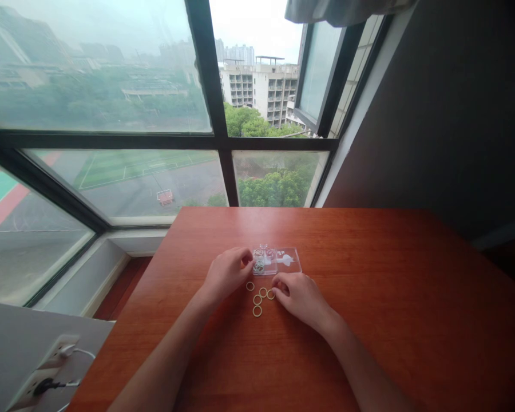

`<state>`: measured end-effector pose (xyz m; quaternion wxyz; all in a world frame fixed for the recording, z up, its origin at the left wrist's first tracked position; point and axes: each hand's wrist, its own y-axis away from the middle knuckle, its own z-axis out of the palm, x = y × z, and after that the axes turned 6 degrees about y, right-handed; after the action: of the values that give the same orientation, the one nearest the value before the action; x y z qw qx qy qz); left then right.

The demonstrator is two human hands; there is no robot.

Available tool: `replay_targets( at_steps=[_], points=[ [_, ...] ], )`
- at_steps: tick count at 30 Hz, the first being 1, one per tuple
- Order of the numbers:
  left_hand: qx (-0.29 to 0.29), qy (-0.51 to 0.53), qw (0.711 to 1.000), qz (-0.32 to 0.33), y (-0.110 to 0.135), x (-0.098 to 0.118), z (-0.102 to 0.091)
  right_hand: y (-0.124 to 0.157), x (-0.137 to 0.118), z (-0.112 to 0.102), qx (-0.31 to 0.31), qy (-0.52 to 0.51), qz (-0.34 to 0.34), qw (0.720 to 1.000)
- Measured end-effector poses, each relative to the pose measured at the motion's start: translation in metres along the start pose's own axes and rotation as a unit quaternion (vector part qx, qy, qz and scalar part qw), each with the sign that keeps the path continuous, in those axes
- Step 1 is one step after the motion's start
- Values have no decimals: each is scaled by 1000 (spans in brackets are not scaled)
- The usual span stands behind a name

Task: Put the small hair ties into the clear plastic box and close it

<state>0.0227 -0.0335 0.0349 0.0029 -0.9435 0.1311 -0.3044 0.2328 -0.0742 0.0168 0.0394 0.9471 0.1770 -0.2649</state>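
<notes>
A small clear plastic box point(271, 264) lies on the table with its lid point(288, 261) folded out to the right. Several rings point(258, 266) are inside its left compartments. My left hand point(229, 273) is curled, its thumb and fingertips closed at the box's left edge. Just in front of the box, my right hand point(302, 296) has its thumb and forefinger pinched at a pale yellow ring point(270, 294). Several similar rings lie loose close by, among them one ring point(250, 286) below my left fingertips and another ring point(257, 311) nearest me.
The reddish-brown wooden table point(390, 297) reaches to a dark-framed window point(223, 143) at the back. A grey wall point(420, 126) rises on the right. At lower left, plugs with cords sit in a wall socket point(47, 375).
</notes>
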Motion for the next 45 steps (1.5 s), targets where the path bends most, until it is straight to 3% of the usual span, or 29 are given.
replay_targets(
  at_steps=[18,24,32,42,45],
  points=[
    [24,11,999,31,0,7,-5,-1,-3,5,2,36,0,999],
    [-24,105,990,90,4,19,-3,-3,0,5,88,-3,10,996],
    [-86,182,975,99,7,29,6,-4,4,8,189,-39,-3,981],
    [-93,170,974,121,7,25,10,-2,1,8,173,-25,-27,984],
    [-66,148,979,124,6,25,12,-2,2,8,169,-26,-23,985]
  ],
)
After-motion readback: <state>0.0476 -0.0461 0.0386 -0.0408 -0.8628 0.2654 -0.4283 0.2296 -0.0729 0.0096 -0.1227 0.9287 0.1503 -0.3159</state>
